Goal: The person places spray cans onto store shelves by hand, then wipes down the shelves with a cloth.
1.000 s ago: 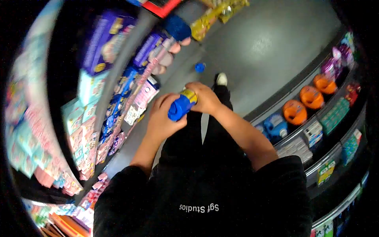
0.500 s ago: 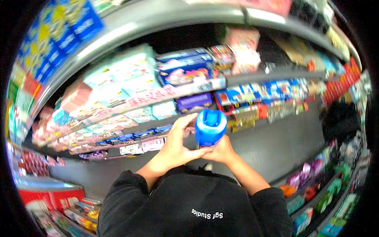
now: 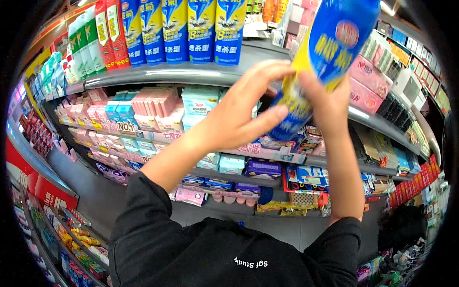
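A blue and yellow spray can (image 3: 330, 52) is raised and tilted at the upper right, its top end cut off by the frame edge. My right hand (image 3: 330, 98) is wrapped round its lower half, slightly blurred. From the left, my left hand (image 3: 244, 107) reaches to the can's lower part, fingers curved and thumb near its side; whether it presses on the can is hard to tell. Several matching blue and yellow cans (image 3: 201, 33) stand upright in a row on the top shelf (image 3: 167, 74), left of the held can.
Red cans (image 3: 114, 33) and green cans (image 3: 86, 43) stand further left on that shelf. Lower shelves carry pink packs (image 3: 155, 103) and purple packs (image 3: 263, 168). Pink tissue packs (image 3: 368, 81) sit at the right. Grey floor (image 3: 282, 229) lies below.
The view has swung up from the floor to the shelves. The can has risen towards the upper right in my right hand, and its printed side now shows.
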The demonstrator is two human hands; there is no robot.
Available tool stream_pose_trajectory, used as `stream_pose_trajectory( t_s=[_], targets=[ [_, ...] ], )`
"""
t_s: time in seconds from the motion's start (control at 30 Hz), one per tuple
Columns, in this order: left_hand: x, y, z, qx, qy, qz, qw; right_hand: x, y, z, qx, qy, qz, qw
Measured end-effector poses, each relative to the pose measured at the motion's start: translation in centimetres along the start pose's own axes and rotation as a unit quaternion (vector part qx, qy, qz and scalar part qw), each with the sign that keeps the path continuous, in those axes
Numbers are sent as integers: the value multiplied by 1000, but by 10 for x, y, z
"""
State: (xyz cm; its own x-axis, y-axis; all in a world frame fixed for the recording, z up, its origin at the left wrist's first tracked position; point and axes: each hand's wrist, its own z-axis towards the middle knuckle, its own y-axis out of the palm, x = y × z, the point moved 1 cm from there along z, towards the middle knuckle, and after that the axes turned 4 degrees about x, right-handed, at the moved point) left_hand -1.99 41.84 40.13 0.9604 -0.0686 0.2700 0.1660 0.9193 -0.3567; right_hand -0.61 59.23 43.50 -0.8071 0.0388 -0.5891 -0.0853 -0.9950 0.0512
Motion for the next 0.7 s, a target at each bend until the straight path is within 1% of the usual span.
stream_pose_trajectory(
  t_s=[0.03, 0.1, 0.13, 0.17, 0.2, 0.23, 0.27, 0.33, 0.37, 0.4, 0.43, 0.47, 0.53, 0.57, 0.6, 0.67, 0.7],
  targets=[
    [-4, -8, 11, 3, 14, 28, 1000, -2, 5, 23, -11, -43, 14, 999],
    [-14, -27, 35, 16, 35, 57, 998, -7, 12, 64, 3, -112, -52, 992],
    [-19, -37, 47, 16, 38, 58, 997, -6, 14, 82, -4, -95, -86, 992],
    [-23, -46, 58, 32, 54, 69, 996, -9, 21, 98, 10, -129, -125, 984],
    [-23, -53, 68, 49, 71, 80, 993, -16, 35, 107, -12, -126, -60, 990],
    [-14, -61, 78, -26, -96, 21, 995, -14, 41, 115, 28, -148, -103, 983],
    [-19, -66, 81, 6, -95, 5, 995, -4, 43, 127, -8, -153, -74, 985],
    [-41, -70, 86, 23, -137, -112, 984, 8, 53, 136, -6, -122, -61, 991],
    [-49, -68, 81, 17, -137, -114, 984, 10, 54, 136, -1, -113, -111, 987],
    [-51, -66, 77, 33, -121, -54, 991, 11, 56, 134, 4, -103, -161, 982],
    [-53, -65, 72, 50, -104, 5, 993, 11, 59, 130, 60, -60, -254, 963],
    [-55, -65, 69, 34, -120, 34, 992, 17, 58, 128, 56, -85, -264, 959],
    [-64, -65, 62, 23, -133, 8, 991, 41, 60, 133, 29, -88, -164, 982],
    [-65, -65, 58, 15, -148, 10, 989, 50, 58, 133, 15, -102, -156, 982],
    [-65, -64, 54, 14, -145, 7, 989, 52, 58, 131, 26, -117, -190, 974],
    [-68, -62, 48, -3, -185, 27, 982, 60, 62, 123, 70, -157, -172, 970],
    [-67, -61, 45, -3, -196, 27, 980, 63, 60, 125, 72, -158, -175, 969]
  ],
)
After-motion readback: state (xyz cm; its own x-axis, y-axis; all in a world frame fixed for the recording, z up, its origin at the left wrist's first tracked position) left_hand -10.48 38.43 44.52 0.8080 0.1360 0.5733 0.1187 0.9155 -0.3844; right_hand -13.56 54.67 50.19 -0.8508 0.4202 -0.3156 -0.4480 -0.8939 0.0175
